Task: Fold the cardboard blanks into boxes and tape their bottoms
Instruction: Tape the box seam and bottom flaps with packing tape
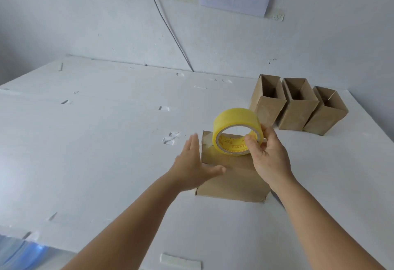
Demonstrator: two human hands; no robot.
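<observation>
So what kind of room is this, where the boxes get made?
Probably a small packing workroom. A plain white table holds three folded cardboard boxes standing open in a row, the right hand holds a yellow tape roll over another box, and a power cable runs down the bare wall.

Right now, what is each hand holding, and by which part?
The right hand grips the yellow tape roll at its right rim, thumb inside the core. The left hand holds nothing; its straight fingers lie against the left side of the box.
</observation>
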